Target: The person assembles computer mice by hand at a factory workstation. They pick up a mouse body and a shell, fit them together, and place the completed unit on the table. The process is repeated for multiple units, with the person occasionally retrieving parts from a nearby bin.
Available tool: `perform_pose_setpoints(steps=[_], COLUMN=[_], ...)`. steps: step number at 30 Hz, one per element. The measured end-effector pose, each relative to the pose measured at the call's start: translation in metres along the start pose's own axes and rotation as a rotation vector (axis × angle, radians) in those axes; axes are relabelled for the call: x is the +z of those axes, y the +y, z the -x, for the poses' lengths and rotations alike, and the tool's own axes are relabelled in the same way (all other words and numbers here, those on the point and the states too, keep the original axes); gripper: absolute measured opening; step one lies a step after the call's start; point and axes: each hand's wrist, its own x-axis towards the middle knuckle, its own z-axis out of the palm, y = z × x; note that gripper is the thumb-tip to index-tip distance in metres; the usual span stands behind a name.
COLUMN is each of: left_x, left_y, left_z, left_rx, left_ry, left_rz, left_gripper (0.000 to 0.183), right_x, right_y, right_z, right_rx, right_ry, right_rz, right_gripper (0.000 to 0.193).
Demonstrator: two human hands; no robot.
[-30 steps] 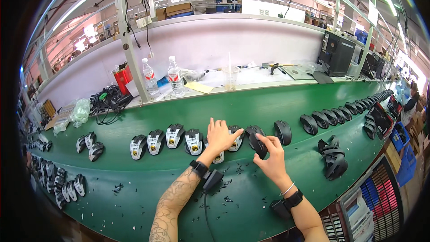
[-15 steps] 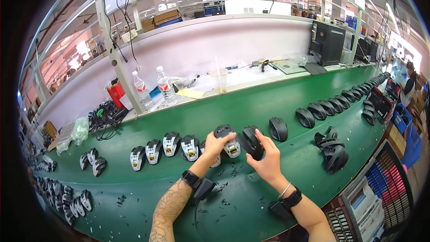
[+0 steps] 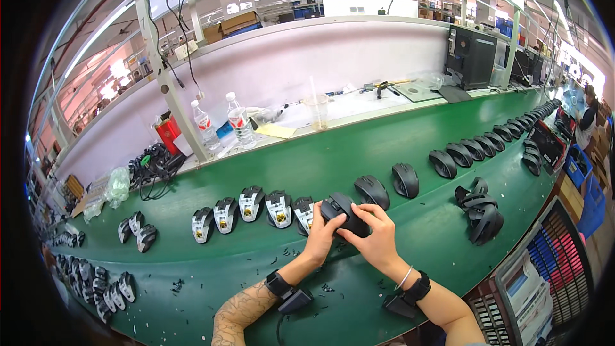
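Both my hands are on one black computer mouse (image 3: 337,205), raised just over the green bench. My left hand (image 3: 318,237) grips its left side, with the thumb pressed along the near edge. Fingers of my right hand (image 3: 377,238) close around its right side and near end. The side facing me looks dark, and my fingers hide part of it. Close beyond my right hand lies another black mouse (image 3: 371,191), with a further black mouse (image 3: 405,180) to its right. Left of my hands, an opened mouse (image 3: 278,208) stands among several with white and brass-coloured insides showing.
More black mice (image 3: 442,163) run in a line toward the far right. A pile of black shells (image 3: 480,213) lies at the right. Small dark scraps (image 3: 327,288) dot the near bench. Water bottles (image 3: 239,122) stand behind. A plastic crate (image 3: 557,269) borders the right edge.
The black mouse from my right hand now rests on the bench. My right hand has moved left and joined my left hand on one mouse, whose pale opened back no longer shows.
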Motion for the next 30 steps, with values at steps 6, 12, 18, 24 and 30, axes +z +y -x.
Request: perform_pose_setpoints(steps=[6, 12, 18, 24, 30], left_x=[-0.009, -0.009, -0.004, -0.026, -0.035], left_y=[0.003, 0.026, 0.026, 0.033, 0.041], left_z=[-0.002, 0.003, 0.007, -0.004, -0.007], left_rx=[0.097, 0.07, 0.06, -0.194, -0.21], left_ry=[0.111, 0.15, 0.122, 0.192, 0.217], left_rz=[-0.085, 0.146, 0.168, 0.228, -0.007], left_gripper=[0.06, 0.048, 0.036, 0.034, 0.049], right_x=[0.0, 0.014, 0.019, 0.012, 0.006], right_y=[-0.003, 0.029, 0.046, 0.055, 0.034], right_z=[-0.002, 0.003, 0.01, 0.003, -0.006], right_rx=[-0.123, 0.738, 0.706, 0.638, 0.829], right_ry=[-0.022, -0.261, -0.258, -0.349, -0.376], right_rz=[0.127, -0.825, -0.98, -0.804, -0.975], right_gripper=[0.054, 0.034, 0.032, 0.032, 0.04])
